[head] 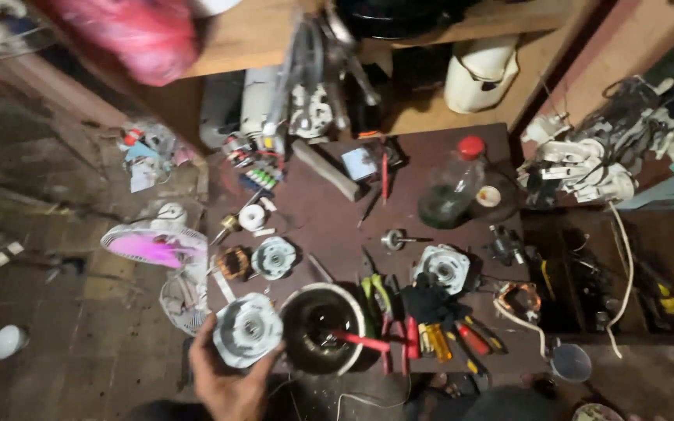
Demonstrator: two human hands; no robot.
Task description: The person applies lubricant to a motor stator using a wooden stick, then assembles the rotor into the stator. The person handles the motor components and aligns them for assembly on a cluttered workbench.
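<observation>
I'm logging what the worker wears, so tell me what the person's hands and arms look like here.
Only one hand shows, at the bottom edge, its side unclear. It is bare: no glove, ring, watch or sleeve visible on the hand or the short stretch of wrist. The other hand is out of view.

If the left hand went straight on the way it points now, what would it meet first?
The left hand holds a round silver metal motor cover and points up the table. Further that way, the smaller round silver motor cover probably comes first; depth is unclear.
</observation>
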